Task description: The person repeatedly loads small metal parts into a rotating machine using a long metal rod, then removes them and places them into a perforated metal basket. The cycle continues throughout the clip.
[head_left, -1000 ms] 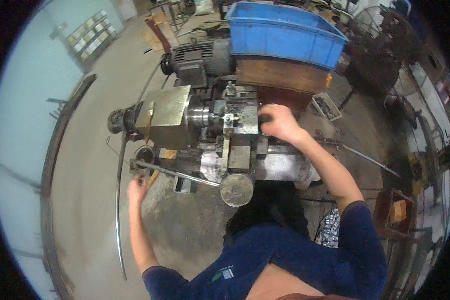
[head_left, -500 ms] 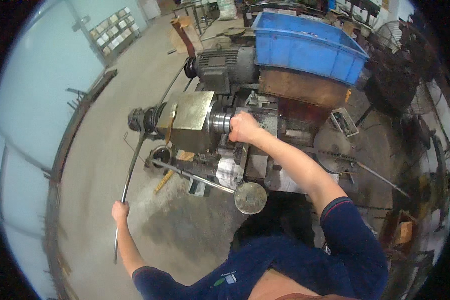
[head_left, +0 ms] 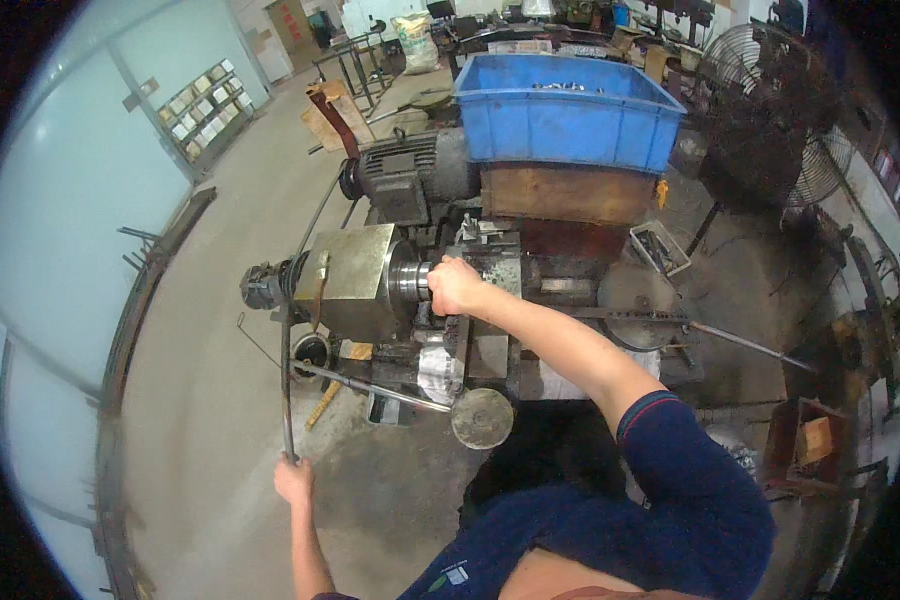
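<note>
My left hand [head_left: 293, 480] is closed round the lower end of a long metal lever [head_left: 287, 400], which runs up to the left end of a small lathe. My right hand [head_left: 453, 286] is curled against the front of the shiny round spindle nose [head_left: 408, 281]; whatever sits in its fingers is hidden. The headstock [head_left: 345, 275] behind it carries a flat metal cover plate, with a brush-like tool [head_left: 320, 290] lying across its left part. Below the headstock, a metal rod [head_left: 375, 387] ends in a round grey disc [head_left: 482, 418].
A blue plastic crate [head_left: 570, 125] holding small metal parts stands on a wooden box [head_left: 560, 192] behind the lathe. An electric motor [head_left: 410, 175] is at the back left. Fans [head_left: 770, 120] stand on the right. A long bar handle [head_left: 750, 345] sticks out rightward.
My left hand has swung the lever's lower end to the right, so it now points nearly straight toward me. My right hand stays at the spindle nose. The view has shifted a little.
</note>
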Motion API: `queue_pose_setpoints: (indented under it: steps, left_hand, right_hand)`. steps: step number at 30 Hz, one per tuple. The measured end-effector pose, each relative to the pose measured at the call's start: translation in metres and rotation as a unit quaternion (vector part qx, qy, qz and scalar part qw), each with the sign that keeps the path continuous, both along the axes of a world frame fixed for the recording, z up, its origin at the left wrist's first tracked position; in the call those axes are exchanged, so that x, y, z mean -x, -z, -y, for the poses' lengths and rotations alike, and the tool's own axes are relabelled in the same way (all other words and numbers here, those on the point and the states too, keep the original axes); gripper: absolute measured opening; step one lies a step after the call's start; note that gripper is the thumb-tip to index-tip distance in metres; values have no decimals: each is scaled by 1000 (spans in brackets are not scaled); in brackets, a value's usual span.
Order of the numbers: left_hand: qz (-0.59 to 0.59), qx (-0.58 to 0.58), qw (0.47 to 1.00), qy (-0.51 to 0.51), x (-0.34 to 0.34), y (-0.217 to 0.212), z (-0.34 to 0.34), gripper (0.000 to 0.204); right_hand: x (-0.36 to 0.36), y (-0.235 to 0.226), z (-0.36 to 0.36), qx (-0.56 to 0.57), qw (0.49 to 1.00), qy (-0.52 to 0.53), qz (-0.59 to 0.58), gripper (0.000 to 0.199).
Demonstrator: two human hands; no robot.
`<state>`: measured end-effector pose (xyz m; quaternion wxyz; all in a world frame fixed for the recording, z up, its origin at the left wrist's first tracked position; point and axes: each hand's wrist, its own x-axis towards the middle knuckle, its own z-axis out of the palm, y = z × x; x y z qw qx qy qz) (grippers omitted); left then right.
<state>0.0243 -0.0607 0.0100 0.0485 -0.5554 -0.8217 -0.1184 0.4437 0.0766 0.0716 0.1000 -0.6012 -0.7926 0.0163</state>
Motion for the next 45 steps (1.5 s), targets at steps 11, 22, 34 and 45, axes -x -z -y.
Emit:
queue_pose_setpoints:
  steps: [11,22,34,45]
  left_hand:
    - [544,153,816,119,47,11,-46,21]
    - [573,75,800,163,44,16,-51,34]
    - [608,121,774,125,66,40,-63,34]
    - [571,141,803,101,64,37,-74,36]
  right_hand:
    - [-110,-142,52,-233,972,-4,-11,24]
    - [-175,-196,97,-386,915,96,-71,44]
    - [-301,59,456,50,790,594,-146,36]
    - [-244,138,557,232,669,701,-89,25]
